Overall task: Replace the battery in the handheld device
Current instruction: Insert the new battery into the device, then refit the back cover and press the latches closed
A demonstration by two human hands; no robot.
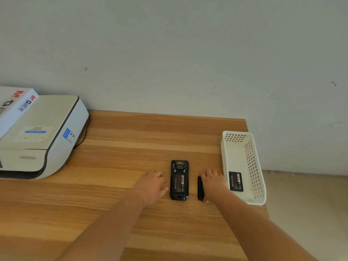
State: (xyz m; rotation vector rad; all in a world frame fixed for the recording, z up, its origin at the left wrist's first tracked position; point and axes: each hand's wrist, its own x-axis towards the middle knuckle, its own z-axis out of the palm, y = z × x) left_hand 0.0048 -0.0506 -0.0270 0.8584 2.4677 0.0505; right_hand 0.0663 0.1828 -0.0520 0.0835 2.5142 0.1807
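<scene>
A black handheld device (pixel 179 167) lies face down on the wooden table (pixel 131 140), its back open with a black battery (pixel 179 182) seated in the compartment. My left hand (pixel 152 185) rests flat on the table just left of the device, fingers apart, holding nothing. To the right of the device my right hand (pixel 213 182) lies over a black back cover (pixel 200 188), touching it; whether it grips the cover cannot be told. A second black battery (pixel 235 181) lies in the white basket (pixel 252 162).
A white perforated plastic basket stands at the table's right edge. A white printer (pixel 43 136) with a white box (pixel 13 106) on top fills the left side. The wall runs along the table's far edge. Floor shows beyond the right edge.
</scene>
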